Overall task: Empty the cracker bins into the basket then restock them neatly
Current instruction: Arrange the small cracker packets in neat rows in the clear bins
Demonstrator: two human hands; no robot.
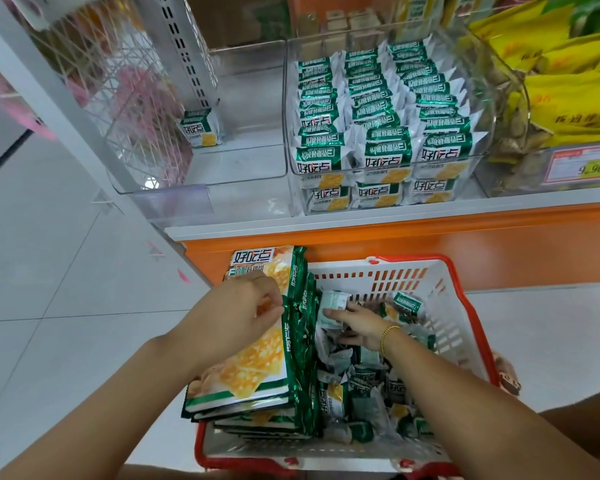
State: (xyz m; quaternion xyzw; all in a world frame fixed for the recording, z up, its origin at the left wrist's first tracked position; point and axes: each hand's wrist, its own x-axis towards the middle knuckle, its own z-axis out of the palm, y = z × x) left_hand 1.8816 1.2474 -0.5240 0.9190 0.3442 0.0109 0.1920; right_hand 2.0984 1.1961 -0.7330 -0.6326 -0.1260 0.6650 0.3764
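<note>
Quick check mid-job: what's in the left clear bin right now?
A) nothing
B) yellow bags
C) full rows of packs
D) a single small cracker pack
D: the left clear bin holds just one small cracker pack, standing near its left side.

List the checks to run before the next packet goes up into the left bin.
1. Right hand grips a small packet: ok.
2. Left hand holds the large packs at the left side of the basket: ok.
3. Left bin has room, with only a lone packet at its back: ok.
4. Middle bin rows tidy: ok.
5. Basket cleared of loose packets: not ok, many remain.
6. Gripped packet facing the right way: cannot tell.
</note>
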